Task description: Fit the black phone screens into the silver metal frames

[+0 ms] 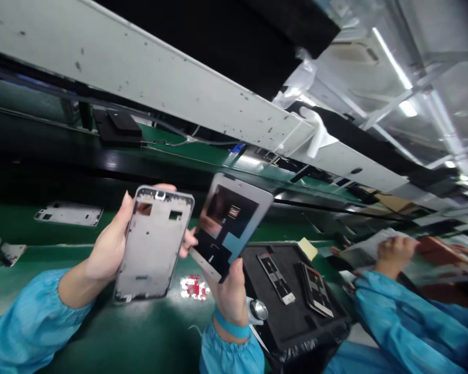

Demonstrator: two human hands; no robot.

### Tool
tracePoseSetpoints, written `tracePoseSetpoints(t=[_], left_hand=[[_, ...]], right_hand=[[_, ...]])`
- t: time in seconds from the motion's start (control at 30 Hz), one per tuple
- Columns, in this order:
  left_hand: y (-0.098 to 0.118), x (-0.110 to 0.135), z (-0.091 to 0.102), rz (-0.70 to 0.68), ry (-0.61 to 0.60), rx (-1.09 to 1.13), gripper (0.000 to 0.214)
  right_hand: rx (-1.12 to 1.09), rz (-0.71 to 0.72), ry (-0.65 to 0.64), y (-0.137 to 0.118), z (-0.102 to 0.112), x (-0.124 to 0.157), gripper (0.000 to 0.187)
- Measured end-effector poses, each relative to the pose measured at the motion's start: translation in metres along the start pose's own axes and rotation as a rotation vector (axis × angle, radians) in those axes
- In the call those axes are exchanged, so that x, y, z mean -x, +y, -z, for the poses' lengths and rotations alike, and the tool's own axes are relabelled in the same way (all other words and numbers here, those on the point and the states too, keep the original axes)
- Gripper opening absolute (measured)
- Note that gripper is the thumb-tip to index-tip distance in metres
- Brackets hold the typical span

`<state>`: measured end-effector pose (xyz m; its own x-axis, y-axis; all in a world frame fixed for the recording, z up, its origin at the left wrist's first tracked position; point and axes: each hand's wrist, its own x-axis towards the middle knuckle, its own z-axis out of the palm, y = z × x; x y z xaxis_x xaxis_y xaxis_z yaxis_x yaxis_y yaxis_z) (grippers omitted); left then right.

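Note:
My left hand (111, 241) is closed round a grey phone frame (152, 249), thumb along its left edge and fingertips showing at the right. The frame is upright, with small cut-outs near its top. In my right hand (234, 293) is a phone screen assembly (228, 223), gripped low and tilted to the right. It has a pale border and a dark, shiny middle with a light blue patch. The two parts are close together but appear apart, held above the green bench (113, 337). Behind the screen, most of my right fingers are hidden.
A black tray (292, 332) on the right holds several phone screens (276, 278). Another phone frame (68, 214) lies at the left. Red scraps (195, 287) are on the bench. A co-worker's hand (395, 254) is at far right; a pale beam (171, 78) crosses overhead.

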<state>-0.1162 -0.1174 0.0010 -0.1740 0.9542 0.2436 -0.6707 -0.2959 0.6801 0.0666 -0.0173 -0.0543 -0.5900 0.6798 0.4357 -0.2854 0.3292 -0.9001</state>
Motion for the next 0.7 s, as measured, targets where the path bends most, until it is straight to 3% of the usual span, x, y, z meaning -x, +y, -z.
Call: tracePoseSetpoints(t=[0.07,0.23,0.37,0.57,0.7], left_hand=[[0.002,-0.008,0.002,-0.159,0.147,-0.057,0.053],[0.011,-0.023,0.02,-0.345,0.292,-0.137,0.061],[0.018,-0.021,0.027,-0.397,0.264,-0.139,0.062],[0.021,-0.02,0.031,-0.444,0.14,-0.15,0.05],[0.023,-0.021,0.034,-0.452,0.121,-0.159,0.05]], right_hand=[[0.065,0.058,-0.031,-0.003,0.007,0.001,0.053],[0.43,0.195,-0.191,-0.011,0.017,-0.001,0.071],[0.507,0.209,-0.305,-0.015,0.012,-0.005,0.066],[0.552,0.244,-0.35,-0.016,0.005,-0.009,0.063],[0.531,0.247,-0.365,-0.017,0.006,-0.009,0.059]])
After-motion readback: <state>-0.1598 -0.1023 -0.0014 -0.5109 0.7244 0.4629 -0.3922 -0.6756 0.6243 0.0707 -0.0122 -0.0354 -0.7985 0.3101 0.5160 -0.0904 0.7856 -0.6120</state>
